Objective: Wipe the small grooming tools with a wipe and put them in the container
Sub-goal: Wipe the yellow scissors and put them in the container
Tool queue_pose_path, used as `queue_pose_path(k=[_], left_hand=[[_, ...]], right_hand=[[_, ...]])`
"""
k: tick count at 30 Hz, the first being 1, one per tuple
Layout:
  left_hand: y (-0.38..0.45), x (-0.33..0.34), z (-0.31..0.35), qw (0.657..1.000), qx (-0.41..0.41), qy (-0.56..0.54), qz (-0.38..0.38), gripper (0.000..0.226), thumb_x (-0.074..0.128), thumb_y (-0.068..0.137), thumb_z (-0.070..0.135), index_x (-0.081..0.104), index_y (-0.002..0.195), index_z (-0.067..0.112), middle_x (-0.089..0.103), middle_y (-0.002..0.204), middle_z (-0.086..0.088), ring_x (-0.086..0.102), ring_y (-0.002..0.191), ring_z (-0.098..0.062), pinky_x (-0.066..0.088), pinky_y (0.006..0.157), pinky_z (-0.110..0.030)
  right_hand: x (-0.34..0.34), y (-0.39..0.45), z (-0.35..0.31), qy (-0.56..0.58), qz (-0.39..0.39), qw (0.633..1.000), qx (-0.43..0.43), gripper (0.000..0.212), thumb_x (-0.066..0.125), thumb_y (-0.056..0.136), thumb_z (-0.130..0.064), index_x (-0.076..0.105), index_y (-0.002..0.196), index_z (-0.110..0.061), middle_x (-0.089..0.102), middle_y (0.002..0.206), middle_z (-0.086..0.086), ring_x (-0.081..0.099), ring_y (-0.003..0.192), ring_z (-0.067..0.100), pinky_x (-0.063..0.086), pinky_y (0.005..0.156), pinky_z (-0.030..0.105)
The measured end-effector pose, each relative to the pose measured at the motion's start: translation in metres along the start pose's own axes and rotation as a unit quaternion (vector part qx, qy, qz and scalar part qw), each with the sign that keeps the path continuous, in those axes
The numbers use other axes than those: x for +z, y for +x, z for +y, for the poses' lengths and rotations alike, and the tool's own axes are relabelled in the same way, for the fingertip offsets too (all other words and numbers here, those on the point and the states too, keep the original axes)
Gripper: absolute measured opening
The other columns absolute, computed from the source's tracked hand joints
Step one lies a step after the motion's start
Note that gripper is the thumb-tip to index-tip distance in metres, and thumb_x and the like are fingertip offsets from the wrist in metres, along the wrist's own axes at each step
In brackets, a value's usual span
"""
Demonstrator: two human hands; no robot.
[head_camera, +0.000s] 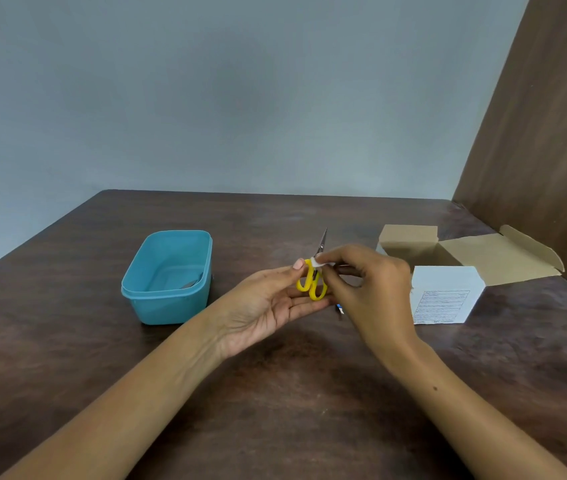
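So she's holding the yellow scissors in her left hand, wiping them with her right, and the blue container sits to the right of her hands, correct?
Not quite. In the head view the blue container sits to the left of her hands. The rest holds: left hand holds the yellow scissors, right hand wipes with a small white wipe.

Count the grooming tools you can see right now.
2 for certain: small yellow-handled scissors held in the left hand, and a grey metal tool inside the teal plastic container. A partly hidden dark item lies under the right hand; it may be another.
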State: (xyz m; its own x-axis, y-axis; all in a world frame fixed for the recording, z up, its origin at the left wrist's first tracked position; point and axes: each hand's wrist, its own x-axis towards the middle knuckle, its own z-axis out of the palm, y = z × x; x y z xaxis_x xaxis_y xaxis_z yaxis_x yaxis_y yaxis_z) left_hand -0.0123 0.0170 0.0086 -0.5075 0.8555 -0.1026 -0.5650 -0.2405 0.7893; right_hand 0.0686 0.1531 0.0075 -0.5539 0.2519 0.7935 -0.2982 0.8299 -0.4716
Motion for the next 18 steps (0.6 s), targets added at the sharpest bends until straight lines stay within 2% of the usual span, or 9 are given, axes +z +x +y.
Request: queue_pose_path(k=[4, 8, 12, 14, 18], left_hand=[[-0.001, 0.0, 0.0, 1.0, -0.001, 0.003, -0.001, 0.035, 0.058, 0.084, 0.017, 0.061, 0.112, -0.003, 0.068, 0.107, -0.021, 0.068, 0.1, -0.026, 0.055, 0.09, -0.038], [-0.002, 0.0, 0.001, 1.0, 0.005, 0.002, 0.001, 0.042, 0.055, 0.089, 0.017, 0.053, 0.123, -0.007, 0.058, 0.125, -0.027, 0.061, 0.113, -0.028, 0.055, 0.09, -0.036], [-0.001, 0.001, 0.003, 0.999, 0.029, -0.025, 0.023, 0.032, 0.059, 0.082, 0.019, 0.062, 0.107, -0.001, 0.059, 0.12, -0.027, 0.059, 0.112, -0.028, 0.059, 0.079, -0.031], [-0.002, 0.001, 0.005, 0.998, 0.034, -0.031, 0.031, 0.026, 0.061, 0.079, 0.02, 0.066, 0.096, 0.001, 0.065, 0.112, -0.025, 0.065, 0.104, -0.028, 0.059, 0.079, -0.031], [-0.002, 0.001, 0.006, 0.999, 0.029, -0.023, 0.03, 0.026, 0.061, 0.08, 0.02, 0.066, 0.097, 0.001, 0.067, 0.108, -0.024, 0.07, 0.096, -0.027, 0.058, 0.082, -0.033]], right_hand=[[0.0, 0.0, 0.0, 0.024, 0.005, 1.0, 0.008, 0.012, 0.071, 0.077, -0.002, 0.074, 0.085, -0.01, 0.073, 0.081, 0.0, 0.068, 0.077, 0.006, 0.054, 0.071, 0.016], [0.003, -0.003, -0.007, 0.062, -0.007, 0.998, 0.006, 0.012, 0.071, 0.078, -0.003, 0.074, 0.086, -0.011, 0.073, 0.081, -0.001, 0.068, 0.079, 0.005, 0.054, 0.07, 0.015], [0.005, -0.005, -0.012, 0.094, -0.033, 0.995, -0.005, 0.012, 0.073, 0.076, -0.003, 0.074, 0.085, -0.011, 0.073, 0.082, -0.003, 0.068, 0.078, 0.002, 0.056, 0.07, 0.019], [0.004, -0.004, -0.012, 0.084, -0.052, 0.995, -0.034, 0.012, 0.074, 0.076, -0.003, 0.074, 0.085, -0.011, 0.073, 0.082, -0.002, 0.068, 0.078, 0.002, 0.056, 0.071, 0.019], [0.001, -0.001, -0.01, 0.058, -0.07, 0.994, -0.06, 0.013, 0.074, 0.076, -0.002, 0.075, 0.085, -0.012, 0.073, 0.082, -0.003, 0.067, 0.077, 0.003, 0.055, 0.069, 0.019]])
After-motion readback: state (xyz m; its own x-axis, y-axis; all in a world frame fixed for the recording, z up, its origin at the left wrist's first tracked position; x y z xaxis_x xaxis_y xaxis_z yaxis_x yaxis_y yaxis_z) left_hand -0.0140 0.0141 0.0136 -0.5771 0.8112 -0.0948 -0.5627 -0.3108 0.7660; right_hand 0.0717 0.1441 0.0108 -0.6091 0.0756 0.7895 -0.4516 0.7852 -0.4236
